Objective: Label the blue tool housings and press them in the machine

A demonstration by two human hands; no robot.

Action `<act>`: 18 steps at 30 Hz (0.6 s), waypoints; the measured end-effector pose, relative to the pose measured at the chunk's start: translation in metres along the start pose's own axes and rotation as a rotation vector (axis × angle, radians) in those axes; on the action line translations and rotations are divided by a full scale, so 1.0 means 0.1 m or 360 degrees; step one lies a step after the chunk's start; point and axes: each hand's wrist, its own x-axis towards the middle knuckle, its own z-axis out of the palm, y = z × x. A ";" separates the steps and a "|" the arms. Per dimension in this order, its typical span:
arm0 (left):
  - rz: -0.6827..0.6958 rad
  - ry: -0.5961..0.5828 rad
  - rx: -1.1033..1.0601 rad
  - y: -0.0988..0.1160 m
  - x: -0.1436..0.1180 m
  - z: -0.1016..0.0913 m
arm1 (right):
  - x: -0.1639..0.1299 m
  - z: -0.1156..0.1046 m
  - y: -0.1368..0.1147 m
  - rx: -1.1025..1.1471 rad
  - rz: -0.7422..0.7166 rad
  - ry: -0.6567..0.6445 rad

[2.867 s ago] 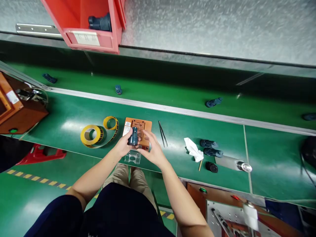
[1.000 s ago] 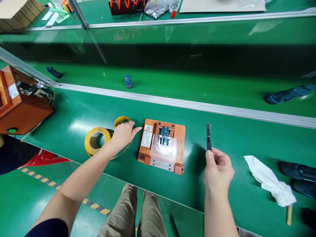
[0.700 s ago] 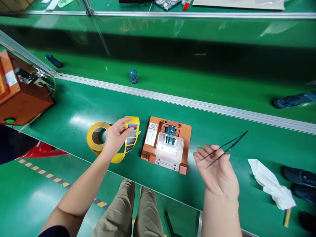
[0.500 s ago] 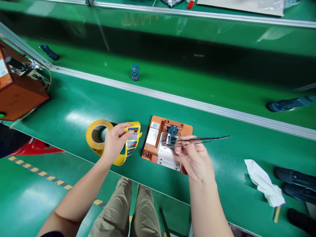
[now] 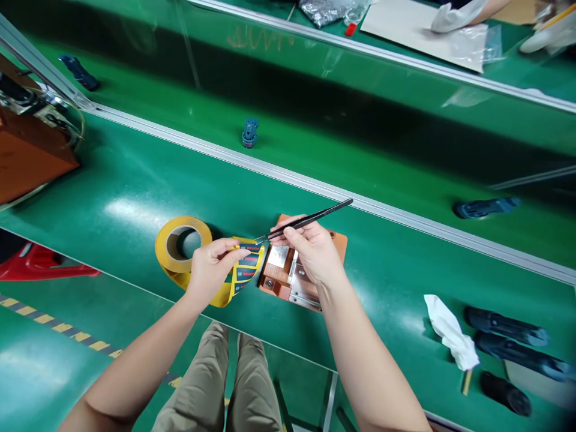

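My left hand [image 5: 211, 264] pinches the free end of a yellow label strip [image 5: 246, 271] printed with dark blue labels. The strip curls back to its yellow label roll [image 5: 162, 245], which lies on the bench just left of that hand. Between the fingers of my right hand [image 5: 310, 249] is a pair of black tweezers [image 5: 321, 214]. The tweezer tips meet the top of the strip beside my left fingertips; whether they grip a label is too small to tell. Beneath my right hand sits an orange fixture [image 5: 271, 283] with a metal plate, its centre partly hidden by the hand.
Blue housing parts [image 5: 249, 132] stand spaced along the green strip behind the metal rail [image 5: 198, 135]. At right lie a white cloth [image 5: 450, 333] and several dark tool bodies [image 5: 506, 326]. An orange machine [image 5: 31, 156] is at left. Another person's gloved hands [image 5: 454, 17] show at the top right.
My right hand has moved left with the tweezers, from over the fixture to the label strip. The left hand keeps its pinch. The camera view has shifted, and gloved hands now show at the top.
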 end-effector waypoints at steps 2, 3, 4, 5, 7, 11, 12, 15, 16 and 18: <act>0.0015 -0.0026 0.0032 0.00 0.00 -0.01 | 0.01 0.00 0.01 -0.0021 0.0001 -0.0030; 0.0016 -0.0042 0.0042 0.00 0.00 -0.01 | 0.02 0.00 0.02 -0.0024 -0.0001 -0.0037; 0.0014 -0.0055 0.0055 0.01 0.00 -0.01 | 0.02 0.00 0.02 -0.0022 -0.0003 -0.0041; 0.0014 -0.0063 0.0074 0.01 0.00 -0.01 | 0.02 0.01 0.02 -0.0017 -0.0006 -0.0041; 0.0039 -0.0063 0.0131 0.03 0.00 0.01 | 0.01 0.01 0.02 -0.0005 -0.0014 -0.0027; 0.0230 -0.0127 0.0506 0.13 0.05 0.07 | -0.08 -0.04 -0.04 -0.0023 -0.0080 0.0088; 0.0301 -0.0142 0.0669 0.16 0.08 0.10 | -0.11 -0.09 -0.07 -0.0050 -0.0102 0.0131; 0.0509 -0.0127 0.1215 0.23 0.25 0.25 | -0.24 -0.29 -0.16 -0.0160 -0.0174 0.0252; 0.0556 -0.0134 0.1398 0.24 0.31 0.33 | -0.29 -0.38 -0.19 -0.0190 -0.0205 0.0283; 0.0597 -0.0210 0.1750 0.24 0.42 0.47 | -0.37 -0.56 -0.23 -0.0252 -0.0260 0.0322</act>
